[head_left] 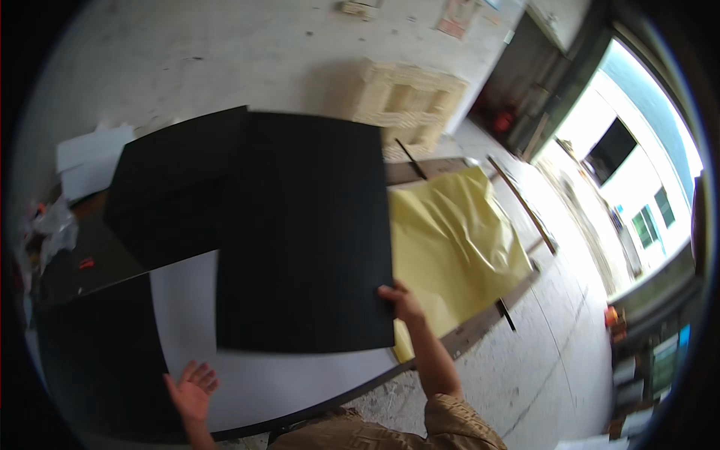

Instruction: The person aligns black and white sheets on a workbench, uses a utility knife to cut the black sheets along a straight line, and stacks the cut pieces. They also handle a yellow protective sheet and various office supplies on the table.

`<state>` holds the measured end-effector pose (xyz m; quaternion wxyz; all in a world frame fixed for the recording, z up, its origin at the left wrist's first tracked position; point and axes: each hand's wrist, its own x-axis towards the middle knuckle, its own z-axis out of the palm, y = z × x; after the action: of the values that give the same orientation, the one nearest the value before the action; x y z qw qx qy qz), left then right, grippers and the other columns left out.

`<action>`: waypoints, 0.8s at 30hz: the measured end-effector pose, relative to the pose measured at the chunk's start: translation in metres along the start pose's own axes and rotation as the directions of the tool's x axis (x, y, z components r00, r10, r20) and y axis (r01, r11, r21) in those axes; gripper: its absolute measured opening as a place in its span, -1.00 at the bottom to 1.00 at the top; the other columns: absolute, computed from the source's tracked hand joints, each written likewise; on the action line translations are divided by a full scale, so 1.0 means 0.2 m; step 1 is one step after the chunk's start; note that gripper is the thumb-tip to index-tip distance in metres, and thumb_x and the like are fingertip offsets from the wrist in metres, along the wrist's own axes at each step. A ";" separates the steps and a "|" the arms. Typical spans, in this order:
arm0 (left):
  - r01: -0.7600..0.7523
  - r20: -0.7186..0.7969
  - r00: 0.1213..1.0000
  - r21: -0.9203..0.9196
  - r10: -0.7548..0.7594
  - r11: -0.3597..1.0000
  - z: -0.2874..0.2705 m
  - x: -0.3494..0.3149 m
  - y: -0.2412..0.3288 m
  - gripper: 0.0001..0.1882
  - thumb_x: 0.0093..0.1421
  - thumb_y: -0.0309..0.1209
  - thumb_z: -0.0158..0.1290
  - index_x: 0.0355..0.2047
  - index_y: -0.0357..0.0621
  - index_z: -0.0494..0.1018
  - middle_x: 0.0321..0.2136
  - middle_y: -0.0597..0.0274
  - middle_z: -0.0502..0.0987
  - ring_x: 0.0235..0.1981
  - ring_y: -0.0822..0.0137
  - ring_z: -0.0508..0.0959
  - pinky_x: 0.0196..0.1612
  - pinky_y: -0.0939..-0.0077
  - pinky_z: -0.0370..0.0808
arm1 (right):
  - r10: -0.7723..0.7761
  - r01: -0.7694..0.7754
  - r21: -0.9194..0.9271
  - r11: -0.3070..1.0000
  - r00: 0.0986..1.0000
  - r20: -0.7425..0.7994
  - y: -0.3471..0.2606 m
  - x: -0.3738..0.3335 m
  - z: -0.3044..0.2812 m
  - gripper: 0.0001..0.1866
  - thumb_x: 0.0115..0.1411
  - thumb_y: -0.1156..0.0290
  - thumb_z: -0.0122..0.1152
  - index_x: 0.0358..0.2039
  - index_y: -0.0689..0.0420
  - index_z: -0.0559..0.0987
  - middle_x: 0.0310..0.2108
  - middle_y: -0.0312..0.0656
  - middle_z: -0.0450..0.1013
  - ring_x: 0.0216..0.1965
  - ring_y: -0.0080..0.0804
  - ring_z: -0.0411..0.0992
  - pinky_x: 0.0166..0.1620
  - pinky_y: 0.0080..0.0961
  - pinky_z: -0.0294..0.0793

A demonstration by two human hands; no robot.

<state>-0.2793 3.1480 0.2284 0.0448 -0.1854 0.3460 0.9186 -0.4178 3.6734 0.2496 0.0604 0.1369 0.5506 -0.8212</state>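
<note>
A large black sheet is held up by its right edge in my right hand, whose fingers are closed round the border near the lower corner. My left hand is apart from that sheet, fingers spread and holding nothing. It hovers over a white sheet on the table, close to the edge of another black sheet at the left. Behind the held sheet lies more black sheeting. The held sheet hides part of the white sheet and of the tabletop.
Yellow film, wrinkled and shiny, covers the table's right part. A cream-coloured pallet leans against the far wall. White boards and a clear plastic bag are at the far left. Concrete floor runs right toward a bright doorway.
</note>
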 end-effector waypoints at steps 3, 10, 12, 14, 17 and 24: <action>-0.013 0.165 0.986 0.239 -0.028 0.971 0.08 0.00 0.18 -0.10 0.24 0.32 -0.33 0.28 -0.21 0.06 0.00 -0.20 0.41 -0.08 -0.10 0.52 -0.08 0.00 0.53 | 0.115 -0.118 0.008 0.993 0.982 0.151 0.11 -0.28 0.16 -0.50 0.14 0.46 0.28 0.08 0.27 0.38 -0.12 -0.13 0.50 -0.12 -0.34 0.49 -0.04 -0.36 0.51; -0.184 0.195 0.979 0.735 0.056 0.653 -0.08 0.05 0.24 -0.29 0.10 -0.58 0.18 0.24 -0.30 0.14 -0.08 0.09 0.50 -0.10 0.35 0.53 -0.08 0.48 0.52 | 0.205 -0.165 -0.256 0.952 0.969 0.139 0.26 -0.47 0.38 -0.56 0.11 0.39 0.32 -0.01 0.23 0.47 -0.20 -0.25 0.50 -0.19 -0.49 0.47 -0.10 -0.47 0.49; -0.287 0.229 0.957 0.838 0.179 0.463 -0.04 0.11 0.28 -0.34 0.09 -0.54 0.23 0.18 -0.34 0.20 -0.03 0.07 0.47 -0.04 0.34 0.51 -0.02 0.45 0.50 | 0.112 -0.091 -0.336 0.938 0.993 0.045 0.27 -0.49 0.46 -0.53 0.13 0.38 0.30 0.04 0.22 0.43 -0.19 -0.25 0.50 -0.17 -0.49 0.46 -0.10 -0.46 0.50; -0.278 0.208 0.958 0.847 0.198 0.454 -0.02 0.11 0.41 -0.43 0.11 -0.52 0.22 0.11 -0.31 0.26 -0.09 0.10 0.49 -0.10 0.37 0.53 -0.09 0.52 0.53 | -0.077 0.175 -0.514 0.840 0.975 0.207 0.29 -0.40 0.56 -0.45 0.14 0.42 0.28 0.12 0.23 0.34 -0.11 -0.20 0.47 -0.15 -0.46 0.45 -0.08 -0.42 0.50; -0.359 0.245 0.913 0.861 0.325 0.361 -0.25 0.10 0.55 -0.55 0.06 -0.50 0.26 -0.07 -0.22 0.34 -0.33 0.21 0.53 -0.32 0.41 0.56 -0.28 0.53 0.54 | -0.044 0.213 -0.505 0.837 0.944 0.326 0.34 -0.38 0.83 -0.24 0.09 0.56 0.30 0.24 0.18 0.11 -0.06 -0.01 0.42 -0.13 -0.34 0.46 -0.09 -0.41 0.52; -0.094 0.004 0.949 0.958 0.316 0.270 -0.70 -0.10 0.41 -0.61 -0.06 -0.46 0.33 -0.28 -0.15 0.35 -0.61 0.27 0.48 -0.53 0.45 0.51 -0.44 0.51 0.45 | 0.093 0.174 -0.701 0.692 0.941 0.326 0.84 -0.47 0.87 0.03 -0.11 0.78 0.31 0.31 0.00 -0.02 -0.29 -0.10 0.43 -0.27 -0.37 0.47 -0.25 -0.46 0.51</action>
<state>-0.2341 2.9953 0.1903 -0.0068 -0.1617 0.8442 0.5110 -0.3140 3.4432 0.1894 0.1838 -0.0524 0.8123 -0.5510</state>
